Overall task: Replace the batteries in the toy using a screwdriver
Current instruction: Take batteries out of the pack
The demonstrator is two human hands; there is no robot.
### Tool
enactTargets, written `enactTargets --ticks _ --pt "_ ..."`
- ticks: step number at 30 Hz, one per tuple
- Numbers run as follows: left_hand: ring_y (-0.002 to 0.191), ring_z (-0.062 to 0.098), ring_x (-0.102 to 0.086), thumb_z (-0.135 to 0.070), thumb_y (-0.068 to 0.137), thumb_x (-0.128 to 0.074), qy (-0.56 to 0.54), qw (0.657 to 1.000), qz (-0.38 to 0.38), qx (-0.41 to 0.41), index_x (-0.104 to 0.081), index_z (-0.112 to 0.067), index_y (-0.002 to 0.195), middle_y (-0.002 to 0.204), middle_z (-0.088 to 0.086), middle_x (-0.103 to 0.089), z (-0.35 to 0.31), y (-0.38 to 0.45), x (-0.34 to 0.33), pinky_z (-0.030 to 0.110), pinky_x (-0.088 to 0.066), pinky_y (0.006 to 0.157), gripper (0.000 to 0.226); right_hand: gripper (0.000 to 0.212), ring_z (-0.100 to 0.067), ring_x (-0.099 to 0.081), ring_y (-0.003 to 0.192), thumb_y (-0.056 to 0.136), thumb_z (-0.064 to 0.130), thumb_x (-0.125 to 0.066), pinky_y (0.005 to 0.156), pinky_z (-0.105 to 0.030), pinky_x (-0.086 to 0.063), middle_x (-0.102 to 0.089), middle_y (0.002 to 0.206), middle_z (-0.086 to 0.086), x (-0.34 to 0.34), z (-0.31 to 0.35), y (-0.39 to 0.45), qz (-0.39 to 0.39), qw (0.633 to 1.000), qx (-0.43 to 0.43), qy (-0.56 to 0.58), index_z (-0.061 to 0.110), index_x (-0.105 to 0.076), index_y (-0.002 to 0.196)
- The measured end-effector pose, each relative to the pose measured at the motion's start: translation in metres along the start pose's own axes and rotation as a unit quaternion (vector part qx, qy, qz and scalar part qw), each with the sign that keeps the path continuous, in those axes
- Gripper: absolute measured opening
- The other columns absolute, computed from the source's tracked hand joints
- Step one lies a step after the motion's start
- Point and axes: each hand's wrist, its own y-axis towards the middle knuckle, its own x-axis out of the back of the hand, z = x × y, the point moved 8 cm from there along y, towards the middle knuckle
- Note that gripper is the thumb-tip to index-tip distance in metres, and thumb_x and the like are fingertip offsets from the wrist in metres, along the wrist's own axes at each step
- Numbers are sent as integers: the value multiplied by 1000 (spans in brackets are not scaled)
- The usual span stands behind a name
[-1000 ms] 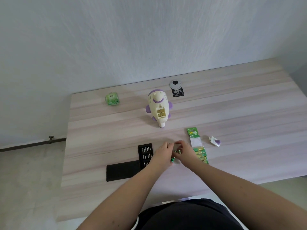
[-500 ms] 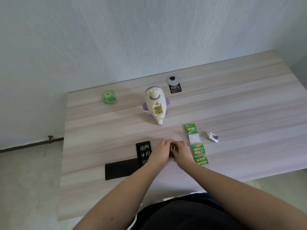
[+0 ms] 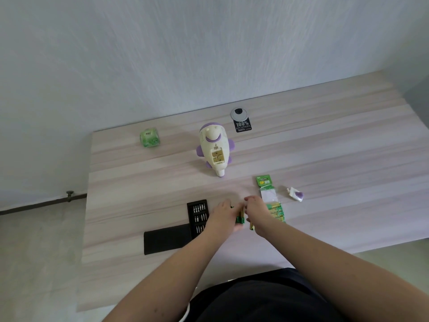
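Gripping slim green cylindrical batteries point(image 3: 239, 217) at lower centre, the left hand point(image 3: 224, 213) and right hand point(image 3: 257, 211) curl fingers around them; the glossy plastic toy point(image 3: 214, 147) lies above.

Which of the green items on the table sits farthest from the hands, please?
The green cube, alone at the far left near the wall; the green battery pack lies right beside the right hand.
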Motion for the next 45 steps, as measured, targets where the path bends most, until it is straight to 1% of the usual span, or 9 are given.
enactTargets --ticks 3,9,13,19,23,28,32,35,45 --pt "103 33 -52 -39 87 -63 -9 1000 -6 3 -41 -25 139 110 13 -49 0 0 2 40 -44 87 59 34 -25 -54 96 95 17 -31 79 -37 -48 -56 108 -8 0 -2 0 -29 999 -21 -27 17 -53 121" --pt "102 34 -54 -36 88 -63 -21 999 -26 17 -42 -21 137 110 14 -51 5 -4 1 38 -41 88 56 34 -19 -51 92 96 13 -30 61 -27 -38 -53 117 -8 4 8 -2 -39 997 25 -57 22 -53 120" --pt "101 31 -54 -38 88 -62 -22 999 -30 21 -39 -23 140 109 12 -52 6 -6 1 36 -41 86 59 30 -21 -55 100 99 18 -35 80 -34 -48 -52 123 -7 7 16 -5 -41 981 84 -168 19 -55 122" --pt "95 33 -56 -36 86 -64 -18 998 -46 36 -44 -21 136 103 12 -54 8 -5 8 36 -38 75 56 38 -25 -52 115 97 9 -42 97 -37 -46 -43 133 -7 -7 13 -9 2 924 128 -360 18 -47 134" --pt "100 29 -57 -40 83 -68 -23 997 -59 44 -48 -19 129 106 8 -58 11 -3 12 36 -41 79 54 34 -24 -54 114 99 12 -43 94 -34 -46 -47 131 -9 -7 13 -10 -3 900 146 -411 15 -44 133" --pt "109 25 -54 -45 77 -74 1 998 -37 48 -45 -15 127 117 6 -56 13 -3 10 34 -40 89 65 23 -28 -62 92 101 24 -42 71 -31 -46 -64 105 -12 -6 31 -7 5 875 163 -457 7 -50 113" --pt "111 24 -52 -42 83 -70 18 998 -34 43 -44 -15 130 121 6 -53 13 -3 8 33 -39 91 60 29 -23 -55 74 98 33 -46 63 -27 -40 -68 97 -12 -5 32 2 8 858 128 -497 7 -59 100" --pt "110 24 -52 -41 85 -68 24 998 -33 39 -46 -14 128 120 6 -52 14 -2 9 33 -39 90 55 32 -24 -60 81 97 36 -47 65 -27 -41 -68 97 -11 -6 24 2 29 841 115 -527 8 -62 100" --pt "108 24 -53 -41 81 -71 7 999 -35 39 -46 -19 129 117 4 -53 15 -5 13 33 -40 88 58 30 -26 -65 94 97 33 -51 74 -30 -47 -68 103 -13 -5 13 -5 66 836 108 -533 7 -62 109"
